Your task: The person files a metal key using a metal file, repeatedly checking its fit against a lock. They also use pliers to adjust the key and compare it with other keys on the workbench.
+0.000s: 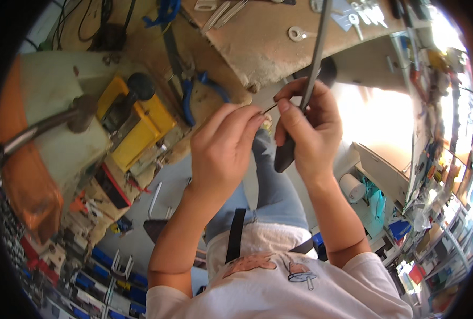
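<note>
My left hand (220, 143) is closed, its fingertips pinching one end of a thin dark rod-like piece (270, 108). What kind of piece it is, I cannot make out. My right hand (316, 125) meets the piece's other end between thumb and forefinger. In that same hand lies a long flat file (316, 56), its dark handle (285, 155) pointing down toward me and its blade slanting up over the bench. Both hands are held in front of the near edge of the worn wooden workbench (258, 48).
Blue-handled pliers (187, 101) lie left of my hands. A key blank (297, 34) rests on the bench, with several more at the back right. A yellow machine (135, 133) with a black knob stands at left. White cabinet doors (383, 170) are at right.
</note>
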Demonstrator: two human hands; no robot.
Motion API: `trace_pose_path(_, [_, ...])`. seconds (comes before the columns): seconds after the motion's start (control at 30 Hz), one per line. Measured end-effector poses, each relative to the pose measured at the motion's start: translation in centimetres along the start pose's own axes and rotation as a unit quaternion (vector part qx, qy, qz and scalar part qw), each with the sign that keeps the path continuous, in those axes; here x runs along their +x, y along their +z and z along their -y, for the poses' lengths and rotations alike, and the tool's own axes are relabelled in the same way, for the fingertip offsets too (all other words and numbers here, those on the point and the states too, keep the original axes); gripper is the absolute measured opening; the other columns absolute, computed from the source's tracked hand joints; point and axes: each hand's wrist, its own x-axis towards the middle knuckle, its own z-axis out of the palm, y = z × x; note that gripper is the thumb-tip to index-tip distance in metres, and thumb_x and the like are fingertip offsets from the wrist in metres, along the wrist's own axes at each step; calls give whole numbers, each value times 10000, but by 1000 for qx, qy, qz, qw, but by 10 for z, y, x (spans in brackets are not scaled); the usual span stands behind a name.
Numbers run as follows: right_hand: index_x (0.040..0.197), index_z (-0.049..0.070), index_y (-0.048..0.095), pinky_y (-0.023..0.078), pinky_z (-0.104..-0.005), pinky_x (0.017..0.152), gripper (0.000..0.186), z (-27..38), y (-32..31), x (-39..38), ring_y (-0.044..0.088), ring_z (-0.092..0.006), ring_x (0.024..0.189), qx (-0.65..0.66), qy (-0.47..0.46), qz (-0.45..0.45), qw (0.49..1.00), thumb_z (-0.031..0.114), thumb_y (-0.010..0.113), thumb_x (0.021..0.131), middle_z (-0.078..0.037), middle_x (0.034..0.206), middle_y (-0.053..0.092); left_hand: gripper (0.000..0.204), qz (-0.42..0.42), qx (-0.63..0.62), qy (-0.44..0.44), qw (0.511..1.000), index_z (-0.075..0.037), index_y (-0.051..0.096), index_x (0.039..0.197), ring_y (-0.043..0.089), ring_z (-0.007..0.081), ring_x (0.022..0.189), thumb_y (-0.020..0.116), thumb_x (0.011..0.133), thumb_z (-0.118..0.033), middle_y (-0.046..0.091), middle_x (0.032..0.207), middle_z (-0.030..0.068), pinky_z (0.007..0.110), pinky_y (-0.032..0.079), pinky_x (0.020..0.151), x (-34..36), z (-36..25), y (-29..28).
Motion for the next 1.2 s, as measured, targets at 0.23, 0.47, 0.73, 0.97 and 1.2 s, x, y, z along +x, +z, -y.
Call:
trace_pose_path(0.23, [1054, -29, 531, 420, -194, 450, 252, -16, 11, 9, 541, -81, 529, -70, -68, -45, 994, -31, 623, 819, -77, 895, 610, 105, -43, -100, -47, 993, 14, 627, 872, 599, 221, 620, 684, 789, -17, 608, 752, 106, 287, 466, 550, 12, 23, 2])
trace_pose_path(0.47, [1278, -3, 511, 455, -227, 527, 413, -11, -19, -26, 537, -84, 574, -330, -96, 1, 939, -39, 546, 868, -75, 898, 631, 111, -70, 82, 92, 990, -9, 591, 806, 561, 248, 624, 694, 771, -26, 563, 723, 85, 324, 458, 549, 14, 44, 6])
trace_pose_path(0.73, [1263, 85, 576, 361, -226, 462, 425, -15, -17, -23, 416, -77, 473, -553, -202, 88, 804, -52, 546, 862, -21, 594, 437, 171, -62, 121, 200, 970, 0, 576, 850, 534, 235, 636, 697, 728, 4, 516, 729, 82, 320, 457, 564, 21, 49, 4])
trace_pose_path(0.97, [1260, 63, 573, 355, -216, 453, 414, -22, -22, -22, 425, -63, 479, -530, -210, 90, 816, -64, 529, 868, -6, 594, 450, 231, -43, 142, 254, 956, 64, 597, 926, 569, 255, 628, 715, 730, 34, 579, 747, 120, 332, 472, 554, 20, 56, -1])
trace_pose_path(1.2, [1291, 146, 558, 385, -253, 472, 571, -17, -18, -22, 405, -179, 478, -504, -189, 81, 839, -79, 612, 769, -61, 597, 391, 133, 16, 173, 269, 947, 61, 568, 849, 520, 273, 588, 667, 773, 16, 521, 693, 121, 345, 432, 509, 26, 54, -9])
